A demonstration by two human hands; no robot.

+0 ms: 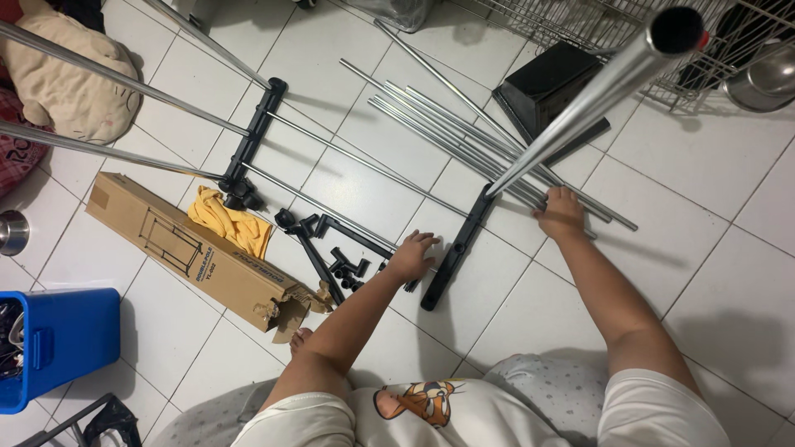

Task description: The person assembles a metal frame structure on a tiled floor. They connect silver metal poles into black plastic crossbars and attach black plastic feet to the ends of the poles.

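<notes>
1. Lying across the white tiled floor [704, 165], a black plastic bar [454, 248] serves as my marker: a bundle of thin metal rods [447, 124] fans out beyond it, small black connectors [344, 269] sit to its left, and a cardboard box [186, 248] with a yellow cloth [228, 222] lies farther left.
2. A thick metal tube [596, 91] rises from the bar's far end toward the camera.
3. Bare tiles stretch right of the bar; a wire rack [580, 21] and blue bin [58, 339] edge the space.
4. The left hand [411, 255] rests fingers spread, just left of the bar, on the floor.
5. The right hand [561, 212] presses down on the rods right of the bar, fingers curled loosely, not clamped.
</notes>
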